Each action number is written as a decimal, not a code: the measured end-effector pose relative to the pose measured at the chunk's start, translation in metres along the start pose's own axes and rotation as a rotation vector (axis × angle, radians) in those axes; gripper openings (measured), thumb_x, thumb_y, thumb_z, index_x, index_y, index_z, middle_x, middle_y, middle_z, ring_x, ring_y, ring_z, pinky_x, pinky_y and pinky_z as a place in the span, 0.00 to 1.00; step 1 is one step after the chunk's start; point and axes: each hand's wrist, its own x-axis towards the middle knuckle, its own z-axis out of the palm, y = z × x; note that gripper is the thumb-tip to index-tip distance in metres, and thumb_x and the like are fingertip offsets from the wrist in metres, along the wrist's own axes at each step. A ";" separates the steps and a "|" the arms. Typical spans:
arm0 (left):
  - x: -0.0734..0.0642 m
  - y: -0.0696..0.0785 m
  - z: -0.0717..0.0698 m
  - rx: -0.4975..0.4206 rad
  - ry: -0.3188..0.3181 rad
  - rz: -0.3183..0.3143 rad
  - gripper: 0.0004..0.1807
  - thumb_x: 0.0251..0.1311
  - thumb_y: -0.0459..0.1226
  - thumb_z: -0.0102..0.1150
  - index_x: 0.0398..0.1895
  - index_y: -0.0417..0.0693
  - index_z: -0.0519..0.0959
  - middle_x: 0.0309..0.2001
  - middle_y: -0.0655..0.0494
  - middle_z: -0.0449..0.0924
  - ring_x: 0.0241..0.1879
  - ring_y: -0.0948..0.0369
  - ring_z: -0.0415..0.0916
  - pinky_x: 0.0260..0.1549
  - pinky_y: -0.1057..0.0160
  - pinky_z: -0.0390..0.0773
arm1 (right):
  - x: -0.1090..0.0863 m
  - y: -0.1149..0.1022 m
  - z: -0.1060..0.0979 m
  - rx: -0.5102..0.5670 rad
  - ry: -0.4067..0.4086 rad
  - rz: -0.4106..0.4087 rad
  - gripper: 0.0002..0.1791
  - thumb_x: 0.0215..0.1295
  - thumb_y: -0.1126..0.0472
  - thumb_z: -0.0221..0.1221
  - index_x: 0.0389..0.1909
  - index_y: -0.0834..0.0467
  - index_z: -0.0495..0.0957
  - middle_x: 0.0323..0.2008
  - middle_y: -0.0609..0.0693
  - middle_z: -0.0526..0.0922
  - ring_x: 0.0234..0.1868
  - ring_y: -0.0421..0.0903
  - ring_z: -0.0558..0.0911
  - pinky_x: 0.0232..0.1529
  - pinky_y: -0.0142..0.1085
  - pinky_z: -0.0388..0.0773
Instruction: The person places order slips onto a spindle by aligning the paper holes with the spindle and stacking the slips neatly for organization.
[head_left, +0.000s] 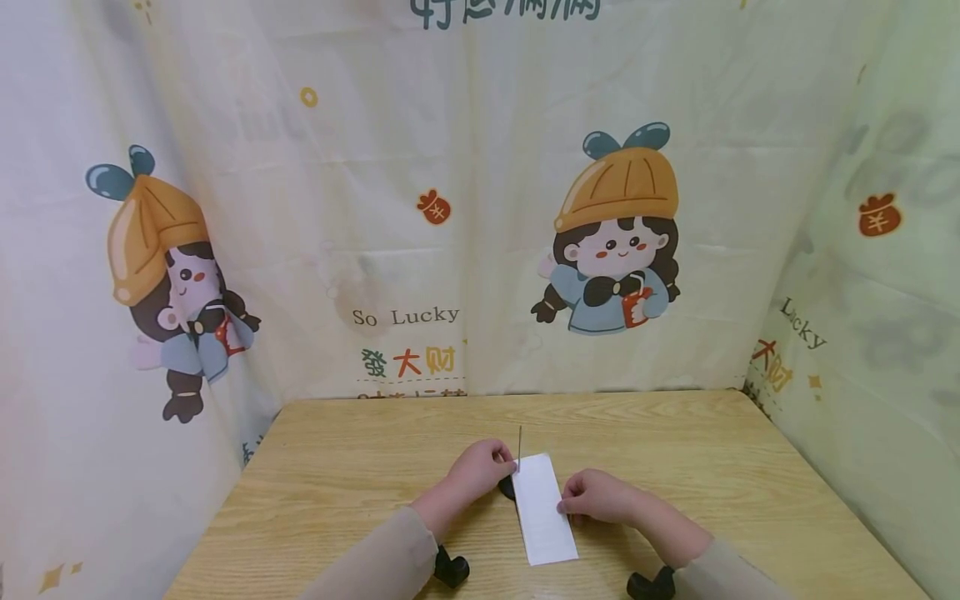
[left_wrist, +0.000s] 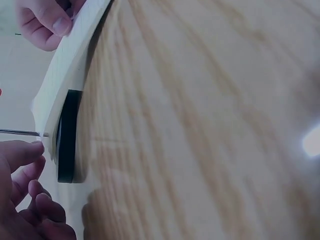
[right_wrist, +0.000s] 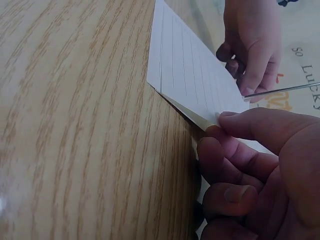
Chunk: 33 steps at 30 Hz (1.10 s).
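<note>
A lined white sheet of paper [head_left: 546,512] has a thin metal spike [head_left: 520,446] standing through its far left corner. The spike rises from a black base [left_wrist: 67,137], partly hidden under the sheet in the head view. At that corner, right beside the spike, my left hand [head_left: 483,467] pinches the paper between thumb and forefinger. My right hand [head_left: 600,497] pinches the sheet's right edge, thumb on top and forefinger beneath. Seen from the right wrist, the paper [right_wrist: 182,65] is slightly lifted and bent near the right thumb.
A wood-grain table [head_left: 337,467] lies under everything. Printed cloth [head_left: 495,250] hangs behind it and along both sides. Black wrist mounts [head_left: 452,570] show at both sleeve cuffs.
</note>
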 end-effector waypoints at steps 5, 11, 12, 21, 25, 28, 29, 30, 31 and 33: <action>-0.001 -0.003 0.001 0.056 -0.003 0.019 0.08 0.60 0.44 0.68 0.27 0.57 0.79 0.26 0.59 0.72 0.26 0.60 0.68 0.26 0.61 0.66 | -0.001 -0.002 0.003 -0.017 0.004 0.016 0.13 0.65 0.57 0.64 0.22 0.58 0.77 0.17 0.45 0.77 0.19 0.40 0.68 0.21 0.31 0.62; -0.001 -0.006 0.000 0.081 0.005 0.036 0.08 0.60 0.45 0.68 0.26 0.58 0.78 0.26 0.60 0.72 0.26 0.61 0.68 0.27 0.62 0.66 | 0.001 -0.002 0.006 -0.030 0.010 0.021 0.14 0.63 0.57 0.66 0.20 0.56 0.76 0.16 0.45 0.75 0.18 0.40 0.68 0.21 0.31 0.62; -0.002 -0.006 0.000 0.080 0.007 0.042 0.09 0.60 0.44 0.68 0.26 0.57 0.78 0.26 0.59 0.72 0.26 0.61 0.67 0.27 0.62 0.66 | 0.001 -0.002 0.006 -0.037 0.011 0.018 0.14 0.63 0.57 0.66 0.20 0.56 0.76 0.16 0.45 0.75 0.18 0.40 0.68 0.21 0.31 0.62; -0.003 -0.005 -0.001 0.057 0.008 0.007 0.08 0.59 0.44 0.68 0.30 0.55 0.78 0.26 0.58 0.72 0.27 0.60 0.68 0.27 0.61 0.66 | 0.000 -0.004 0.007 -0.041 0.025 0.028 0.13 0.62 0.60 0.67 0.20 0.55 0.76 0.16 0.45 0.74 0.18 0.40 0.69 0.21 0.32 0.64; -0.002 -0.007 -0.002 0.031 0.011 0.001 0.08 0.60 0.44 0.68 0.34 0.54 0.78 0.27 0.57 0.72 0.27 0.59 0.68 0.27 0.60 0.67 | 0.000 -0.006 0.007 -0.049 0.041 0.027 0.13 0.62 0.59 0.66 0.21 0.56 0.76 0.16 0.45 0.74 0.18 0.40 0.69 0.21 0.32 0.64; -0.003 -0.007 -0.004 0.004 0.013 0.005 0.08 0.61 0.43 0.66 0.36 0.53 0.78 0.28 0.57 0.73 0.26 0.59 0.69 0.27 0.60 0.68 | -0.001 -0.006 0.006 -0.050 0.053 0.022 0.13 0.63 0.57 0.66 0.22 0.56 0.76 0.16 0.45 0.74 0.18 0.40 0.68 0.21 0.32 0.64; -0.004 -0.007 -0.004 -0.004 0.014 0.007 0.08 0.62 0.43 0.66 0.36 0.52 0.78 0.28 0.57 0.73 0.26 0.59 0.69 0.27 0.60 0.68 | -0.002 -0.005 0.006 -0.050 0.056 0.016 0.13 0.64 0.56 0.65 0.22 0.56 0.77 0.17 0.45 0.74 0.18 0.40 0.68 0.21 0.32 0.64; -0.005 -0.007 -0.005 -0.007 0.014 0.009 0.08 0.63 0.43 0.65 0.37 0.52 0.78 0.28 0.57 0.73 0.27 0.59 0.69 0.27 0.60 0.68 | -0.003 -0.005 0.005 -0.049 0.058 0.009 0.13 0.65 0.56 0.65 0.23 0.56 0.77 0.17 0.45 0.74 0.18 0.40 0.68 0.21 0.32 0.64; -0.007 -0.007 -0.006 -0.006 0.014 0.010 0.07 0.63 0.43 0.64 0.37 0.52 0.77 0.28 0.58 0.72 0.27 0.60 0.69 0.27 0.60 0.68 | -0.004 -0.004 0.005 -0.045 0.063 0.000 0.13 0.65 0.56 0.64 0.23 0.57 0.77 0.18 0.45 0.75 0.19 0.40 0.68 0.21 0.32 0.64; -0.010 -0.005 -0.008 0.001 0.014 0.017 0.07 0.64 0.44 0.63 0.37 0.53 0.77 0.28 0.58 0.73 0.27 0.60 0.69 0.27 0.61 0.68 | -0.007 -0.001 0.003 -0.043 0.079 -0.019 0.12 0.67 0.56 0.62 0.25 0.57 0.77 0.19 0.46 0.76 0.20 0.40 0.69 0.22 0.32 0.65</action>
